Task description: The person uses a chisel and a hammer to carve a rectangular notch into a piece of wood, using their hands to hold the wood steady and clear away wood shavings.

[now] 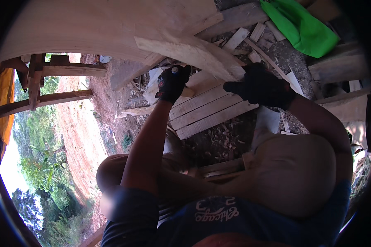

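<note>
My left hand [173, 83], in a black glove, is closed in a fist. A small round pale end [175, 70] shows at the top of it; what it belongs to is hidden. My right hand [264, 85], also gloved in black, grips the near right end of a long, rough-edged wooden board [189, 50]. This board is tilted and runs away to the upper left. Beneath both hands lies a low slatted wooden surface [214, 108] of pale planks. A small wood block [188, 92] sits just right of my left fist.
Wood offcuts [236, 40] and shavings [222, 142] litter the ground. A large pale wooden panel [90, 24] fills the upper left. Bright green cloth [303, 29] lies at the upper right. At left stand wooden beams [66, 71], with earth and greenery outside.
</note>
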Tool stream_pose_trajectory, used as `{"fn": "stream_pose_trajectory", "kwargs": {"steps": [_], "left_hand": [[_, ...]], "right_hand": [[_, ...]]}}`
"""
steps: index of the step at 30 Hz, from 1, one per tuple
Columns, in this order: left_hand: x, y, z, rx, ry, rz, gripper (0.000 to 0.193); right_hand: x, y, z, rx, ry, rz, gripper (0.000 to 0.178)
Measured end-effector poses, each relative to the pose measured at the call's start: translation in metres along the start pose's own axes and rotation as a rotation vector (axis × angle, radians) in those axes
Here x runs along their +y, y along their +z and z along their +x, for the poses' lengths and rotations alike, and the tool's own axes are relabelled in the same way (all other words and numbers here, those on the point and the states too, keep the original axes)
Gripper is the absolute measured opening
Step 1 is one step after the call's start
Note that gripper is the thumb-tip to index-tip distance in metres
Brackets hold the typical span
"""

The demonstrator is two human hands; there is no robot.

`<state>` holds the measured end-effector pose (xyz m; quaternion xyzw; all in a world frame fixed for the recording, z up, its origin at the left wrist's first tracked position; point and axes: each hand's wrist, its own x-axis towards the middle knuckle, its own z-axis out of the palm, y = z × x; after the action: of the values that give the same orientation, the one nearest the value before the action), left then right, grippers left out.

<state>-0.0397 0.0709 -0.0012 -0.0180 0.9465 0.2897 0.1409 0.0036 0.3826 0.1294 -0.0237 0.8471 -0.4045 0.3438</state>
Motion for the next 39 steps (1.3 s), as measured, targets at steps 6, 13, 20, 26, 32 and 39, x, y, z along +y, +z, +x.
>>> {"fn": "stream_pose_trajectory", "kwargs": {"steps": [6, 13, 20, 26, 32, 39], "left_hand": [[0.009, -0.011, -0.009, 0.006, -0.007, 0.04, 0.043], [-0.008, 0.001, 0.011, 0.053, 0.148, 0.015, 0.052], [0.031, -0.017, -0.013, 0.0, -0.069, -0.027, 0.045], [-0.018, 0.01, -0.002, 0.259, 0.078, -0.024, 0.048], [0.022, -0.016, -0.009, -0.002, -0.072, -0.08, 0.043], [0.035, -0.007, -0.006, -0.001, -0.072, -0.091, 0.043]], "right_hand": [[-0.035, -0.019, -0.012, 0.296, -0.299, 0.511, 0.03], [0.033, 0.014, 0.022, -0.107, -0.155, -0.278, 0.04], [-0.024, -0.038, -0.012, 0.305, -0.491, 0.575, 0.026], [0.069, 0.046, 0.028, 0.295, -0.624, -0.432, 0.048], [-0.028, -0.024, -0.007, 0.117, -0.187, 0.316, 0.033], [0.025, 0.009, 0.009, 0.287, -0.379, 0.402, 0.032]]}}
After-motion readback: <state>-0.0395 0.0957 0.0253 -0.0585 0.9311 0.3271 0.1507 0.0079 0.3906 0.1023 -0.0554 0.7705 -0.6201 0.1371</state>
